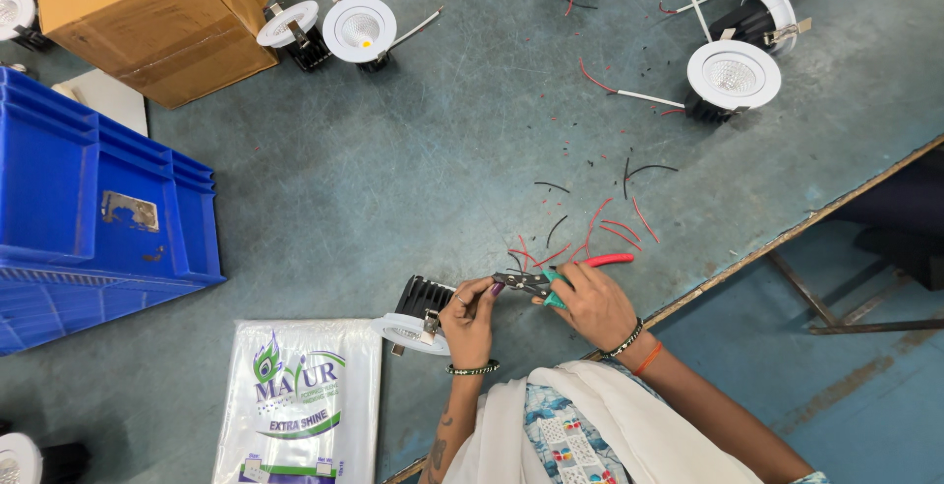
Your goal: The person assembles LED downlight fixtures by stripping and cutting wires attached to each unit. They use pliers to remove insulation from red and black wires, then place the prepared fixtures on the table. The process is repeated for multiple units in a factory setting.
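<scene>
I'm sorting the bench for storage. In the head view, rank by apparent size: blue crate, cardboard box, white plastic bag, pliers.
1. blue crate, cut off by the frame
2. cardboard box, also cut off, so close to the crate
3. white plastic bag
4. pliers

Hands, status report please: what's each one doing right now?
Right hand grips red-handled wire cutters. Left hand pinches wire at the jaws, beside downlight. Wire scraps nearby.

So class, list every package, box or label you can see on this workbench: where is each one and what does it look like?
Cardboard box: top left corner, brown, rectangular, closed.
Plastic crate: left edge, blue, with a torn, worn label on its side.
Plastic packet: bottom, left of the left hand, flat, white with green and purple print.
</scene>
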